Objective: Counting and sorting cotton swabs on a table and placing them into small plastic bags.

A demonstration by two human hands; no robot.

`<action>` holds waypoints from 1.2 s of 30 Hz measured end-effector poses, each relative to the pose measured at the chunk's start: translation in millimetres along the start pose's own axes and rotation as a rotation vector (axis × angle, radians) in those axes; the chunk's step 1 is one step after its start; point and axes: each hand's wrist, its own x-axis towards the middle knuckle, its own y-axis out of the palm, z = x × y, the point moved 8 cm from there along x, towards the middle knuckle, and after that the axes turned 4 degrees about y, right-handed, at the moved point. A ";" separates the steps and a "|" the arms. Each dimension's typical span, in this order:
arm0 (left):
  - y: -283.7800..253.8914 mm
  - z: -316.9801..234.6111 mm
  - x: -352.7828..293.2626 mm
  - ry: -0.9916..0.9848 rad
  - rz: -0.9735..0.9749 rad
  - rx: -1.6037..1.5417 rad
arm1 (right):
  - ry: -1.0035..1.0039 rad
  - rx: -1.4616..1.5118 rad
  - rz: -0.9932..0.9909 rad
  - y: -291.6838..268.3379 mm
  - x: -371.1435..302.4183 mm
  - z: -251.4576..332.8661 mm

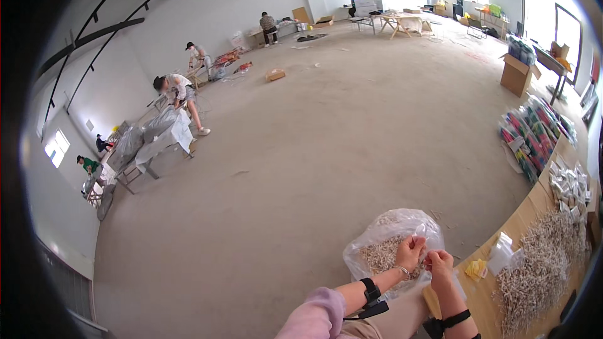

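Fingers of both hands drawn in, tips bunched, the left hand [409,251] over the right part of the clear plastic bag [416,216], the right hand [441,260] just beside it, at the bag's right edge. At the left fingertips, a filmy whitish scrap [420,231]; from where I stand it may be a separate bit of film or a fold of the bag, so cannot tell whether it is gripped. Right fingers curled; whether anything sits between them, too small to tell. Small pale pieces [379,253] lie loose in a heap inside the bag, a few more strewn on the floor [282,182] just behind it. My guess at handling: each piece very light and stiff, apt to roll and slip from a loose pinch; best taken mid-length between thumb and forefinger, a few at a time. The bag looks thin, limp and slick, likely to sag or tear if tugged; better held by its gathered rim, its weight left resting below. Right of the bag, a tan counter [526,212] carries a crumpled yellow wrapper [477,269], a whitish translucent container [500,253], then, farther right, a broad spread of similar pieces [541,263].
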 end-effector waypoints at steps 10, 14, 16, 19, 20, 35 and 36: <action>-0.4 -17.3 -1.4 0.146 -0.024 0.377 | -0.187 -0.167 -0.195 -38.1 13.3 28.5; 28.5 -47.3 -20.9 0.329 0.231 0.588 | -0.157 -0.189 -0.129 -33.3 14.0 12.7; 40.6 -46.1 -23.3 0.326 0.237 0.591 | -0.161 -0.163 -0.123 -39.7 6.8 13.8; 46.6 -43.7 -28.1 0.318 0.264 0.580 | -0.165 -0.118 -0.094 -45.0 -0.7 9.9; 48.4 -41.9 -29.2 0.314 0.299 0.554 | -0.168 -0.104 -0.089 -45.5 -2.5 9.0; 71.6 -19.4 -39.5 0.119 0.589 0.671 | -0.198 -0.160 -0.090 -72.6 -22.1 -5.2; 75.0 -16.6 -41.1 0.124 0.618 0.671 | -0.205 -0.149 -0.116 -77.3 -23.3 -6.7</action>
